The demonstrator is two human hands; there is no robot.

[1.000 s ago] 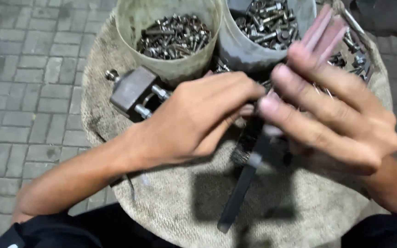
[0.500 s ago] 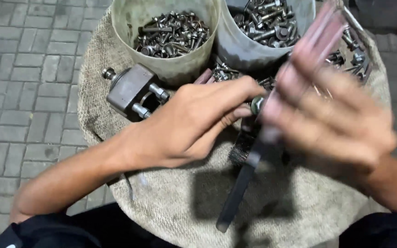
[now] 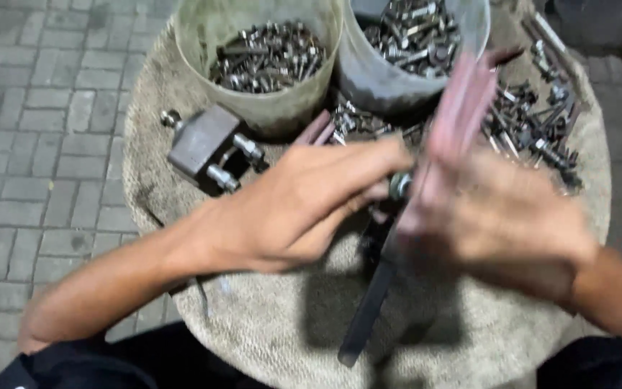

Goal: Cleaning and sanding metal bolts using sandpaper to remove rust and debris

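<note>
Since half a second ago my right hand [image 3: 498, 216] has blurred, fingers flat. My left hand [image 3: 304, 205] pinches a bolt [image 3: 399, 186] at table centre; buckets at twelve o'clock. Judging: spinning it; next, steady grip.

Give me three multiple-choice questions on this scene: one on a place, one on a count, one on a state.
1. Where does the grey metal block lie?
A. left of the tubs
B. inside a tub
C. on the pavement

2. How many tubs hold bolts?
A. one
B. two
C. four

3. How does the right hand look?
A. sharp
B. motion-blurred
C. gloved

Key: 1 A, it rests on the round table beside the left tub; 2 B, the left tub and the right tub; 3 B, its bare fingers smear, while the left hand is sharp.
</note>
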